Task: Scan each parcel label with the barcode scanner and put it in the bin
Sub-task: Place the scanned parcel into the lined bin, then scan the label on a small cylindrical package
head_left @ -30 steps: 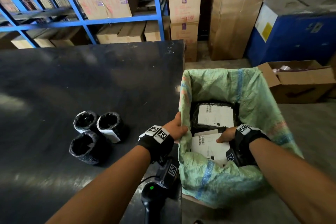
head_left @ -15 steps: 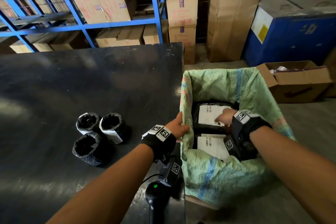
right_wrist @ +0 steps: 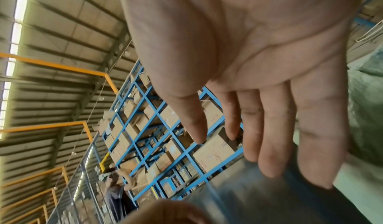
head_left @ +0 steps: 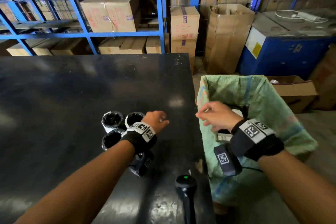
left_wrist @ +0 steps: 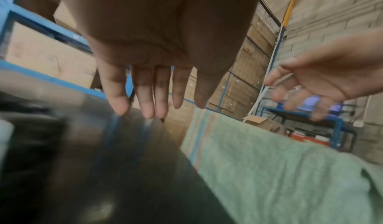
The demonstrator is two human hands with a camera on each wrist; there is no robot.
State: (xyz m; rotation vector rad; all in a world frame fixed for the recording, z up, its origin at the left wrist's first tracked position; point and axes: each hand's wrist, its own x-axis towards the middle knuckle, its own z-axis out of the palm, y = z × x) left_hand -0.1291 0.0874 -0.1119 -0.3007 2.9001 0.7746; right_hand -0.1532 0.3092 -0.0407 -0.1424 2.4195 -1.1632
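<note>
Both hands hang over the right part of the black desk (head_left: 72,96), holding nothing. The left hand (head_left: 157,119) is above the desktop just right of three black-wrapped parcels (head_left: 113,120) that sit clustered together, its fingers (left_wrist: 149,100) straight and loosely together. The right hand (head_left: 216,114) is above the desk's edge and the near rim of the bin (head_left: 272,105), a container lined with a green woven sack that stands against the desk's right side; its fingers (right_wrist: 269,137) are relaxed and slightly spread. Inside the bin, a bit of white label shows under the right wrist, mostly hidden. The barcode scanner (head_left: 185,185) lies on the desk near the front edge, a green light lit on its head, apart from both hands.
</note>
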